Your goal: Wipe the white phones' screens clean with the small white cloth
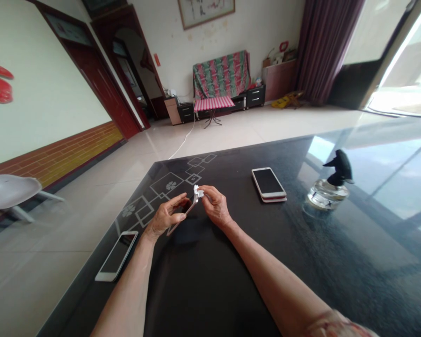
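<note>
My left hand (pixel 166 216) grips a smartphone (pixel 192 204) that is tilted up on edge above the dark table, thumb on one side and fingers on the other. At the phone's top end, my right hand (pixel 214 206) pinches a crumpled white tissue (pixel 198 192) against its edge. To the right lies a white smartphone (pixel 268 181), which seems to rest on another phone or case with a red edge. Beside my left forearm, another white smartphone (pixel 117 256) lies flat with its dark screen up.
A clear spray bottle (pixel 328 194) with a black trigger head stands on the glossy black table (pixel 210 281), right of the phones. Left of the table is a white plastic stool (pixel 12 192). A small table with a striped cloth (pixel 214 103) stands farther back.
</note>
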The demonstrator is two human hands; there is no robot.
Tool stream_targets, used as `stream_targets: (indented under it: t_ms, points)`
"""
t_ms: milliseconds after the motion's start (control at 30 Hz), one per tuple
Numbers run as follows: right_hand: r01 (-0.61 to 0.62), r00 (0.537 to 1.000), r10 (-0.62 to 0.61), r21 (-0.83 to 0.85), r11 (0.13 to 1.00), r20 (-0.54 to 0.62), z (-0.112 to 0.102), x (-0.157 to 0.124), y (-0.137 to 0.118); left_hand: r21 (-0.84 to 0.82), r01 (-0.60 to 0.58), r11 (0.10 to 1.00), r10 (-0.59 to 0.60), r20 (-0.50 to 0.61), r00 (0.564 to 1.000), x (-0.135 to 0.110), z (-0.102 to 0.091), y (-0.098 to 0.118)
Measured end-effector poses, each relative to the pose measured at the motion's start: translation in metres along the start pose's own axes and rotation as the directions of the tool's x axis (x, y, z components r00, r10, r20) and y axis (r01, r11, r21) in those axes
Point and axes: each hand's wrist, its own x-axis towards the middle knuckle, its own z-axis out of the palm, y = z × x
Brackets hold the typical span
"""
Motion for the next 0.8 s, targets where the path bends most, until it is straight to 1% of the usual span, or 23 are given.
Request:
stream_targets:
  t_ms: [133, 267, 367, 500, 567, 667, 800]
  points:
    - [-0.013, 1.000, 0.013, 0.010, 1.000, -0.010, -0.002, 0.002, -0.003, 0.024, -0.019, 1.000, 0.019, 0.011, 1.000, 0.002, 0.003, -0.001]
    - [-0.005, 1.000, 0.004, -0.009, 1.000, -0.015, -0.004, 0.002, -0.002, 0.211, -0.055, 0.976, 0.052, 0.020, 0.998, 0.002, 0.004, 0.001]
    - [-0.011, 1.000, 0.010, -0.032, 0.999, -0.019, -0.004, 0.001, -0.002, 0.353, -0.105, 0.930, 0.095, 0.047, 0.994, 0.003, 0.007, 0.009]
    - [-0.009, 1.000, 0.009, -0.043, 0.999, -0.014, -0.005, 0.001, -0.002, 0.482, -0.179, 0.857, 0.147, 0.104, 0.984, 0.004, 0.013, 0.021]
    - [-0.009, 1.000, 0.008, -0.045, 0.999, -0.014, -0.006, 0.001, -0.003, 0.523, -0.190, 0.831, 0.153, 0.115, 0.982, 0.004, 0.015, 0.024]
    - [-0.015, 1.000, 0.015, -0.051, 0.999, -0.012, -0.006, 0.001, -0.004, 0.536, -0.186, 0.823, 0.150, 0.111, 0.982, 0.004, 0.018, 0.027]
    - [-0.012, 1.000, 0.012, -0.042, 0.999, -0.003, -0.005, 0.002, -0.007, 0.569, -0.159, 0.807, 0.141, 0.077, 0.987, 0.005, 0.019, 0.029]
